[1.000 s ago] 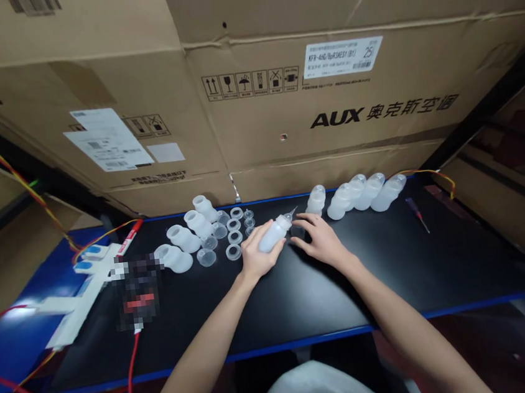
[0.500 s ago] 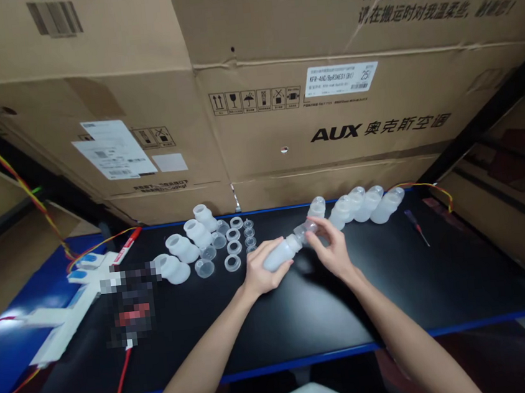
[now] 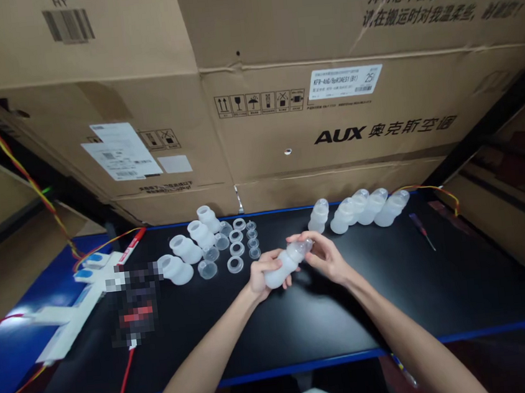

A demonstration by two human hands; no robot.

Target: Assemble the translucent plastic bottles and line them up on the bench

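Note:
A milky-white baby bottle [image 3: 277, 274] lies tilted in my left hand [image 3: 259, 276], whose fingers wrap round its body. On the bottle's upper end sits a clear cap [image 3: 296, 251]. My right hand [image 3: 329, 261] grips that cap between thumb and fingers. To the left stand several open bottle bodies [image 3: 186, 249] in a slanting row. Beside them lie clear caps [image 3: 207, 269], white collar rings [image 3: 235, 264] and small clear nipples [image 3: 254, 252]. Several capped bottles [image 3: 340, 218] stand at the back right.
A large cardboard box [image 3: 264, 127] walls off the back of the black tabletop [image 3: 332, 326]. A screwdriver [image 3: 420, 230] lies at the right. On the left are a white power strip [image 3: 74, 304], a red marker [image 3: 131, 246], a red cable [image 3: 125, 386] and a blurred patch.
The clear cap has gone from loosely over the bottle's tip to seated down on its neck. Both hands have drawn a little closer together, and the view has shifted slightly.

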